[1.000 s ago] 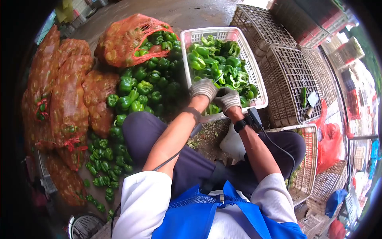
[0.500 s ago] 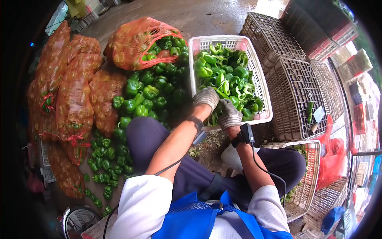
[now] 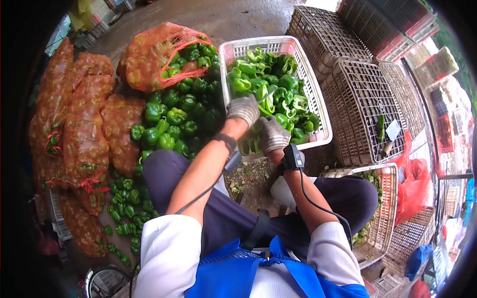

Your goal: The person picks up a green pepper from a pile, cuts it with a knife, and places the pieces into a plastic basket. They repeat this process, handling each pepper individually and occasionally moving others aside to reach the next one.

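Observation:
My left hand (image 3: 243, 110), in a grey-white work glove, is closed over the near left part of a white plastic crate (image 3: 325, 124). A thin, pale, blade-like strip (image 3: 267, 95) shows just beyond its fingers; what it grips is hard to make out. Close beside it, my right hand (image 3: 273, 135) wears a similar glove, its fingers curled around something hidden. Cut and opened green peppers (image 3: 288, 82) fill much of the crate beyond both hands. Whole green bell peppers (image 3: 176, 116) lie heaped on the ground left of the crate.
An open red mesh sack (image 3: 144, 62) spills peppers onto the heap. Several full mesh sacks (image 3: 87, 124) stand at the left. Stacked plastic crates (image 3: 360, 107) rise at the right, one bearing a pepper (image 3: 380, 128). A crate with green scraps (image 3: 387, 208) sits by my right knee.
The whole scene has shifted left and slightly upward in view. Both hands remain close together over the crate's near side, with little visible change in their grip.

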`<control>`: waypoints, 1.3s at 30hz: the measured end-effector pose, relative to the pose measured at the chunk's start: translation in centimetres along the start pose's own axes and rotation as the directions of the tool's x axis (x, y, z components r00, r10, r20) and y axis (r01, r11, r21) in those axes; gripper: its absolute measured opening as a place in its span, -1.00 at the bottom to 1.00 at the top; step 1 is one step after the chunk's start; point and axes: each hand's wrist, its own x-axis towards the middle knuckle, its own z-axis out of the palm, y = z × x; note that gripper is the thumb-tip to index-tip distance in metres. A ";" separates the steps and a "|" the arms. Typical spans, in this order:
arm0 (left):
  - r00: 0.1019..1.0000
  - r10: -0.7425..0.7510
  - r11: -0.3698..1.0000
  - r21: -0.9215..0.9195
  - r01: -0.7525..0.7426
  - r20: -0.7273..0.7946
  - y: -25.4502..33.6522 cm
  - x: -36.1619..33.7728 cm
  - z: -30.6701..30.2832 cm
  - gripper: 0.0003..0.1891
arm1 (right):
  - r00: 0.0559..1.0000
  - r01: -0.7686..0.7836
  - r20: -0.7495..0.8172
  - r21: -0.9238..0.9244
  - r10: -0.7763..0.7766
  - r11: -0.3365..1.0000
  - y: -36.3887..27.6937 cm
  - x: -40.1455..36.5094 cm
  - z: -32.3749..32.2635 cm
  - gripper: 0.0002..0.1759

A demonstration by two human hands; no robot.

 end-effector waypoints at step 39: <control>0.994 -0.103 0.728 -0.677 0.105 0.044 -5.8 -16.2 -15.5 -0.64 | 0.743 -0.292 0.145 0.949 0.654 0.122 6.9 12.8 -9.5 -0.88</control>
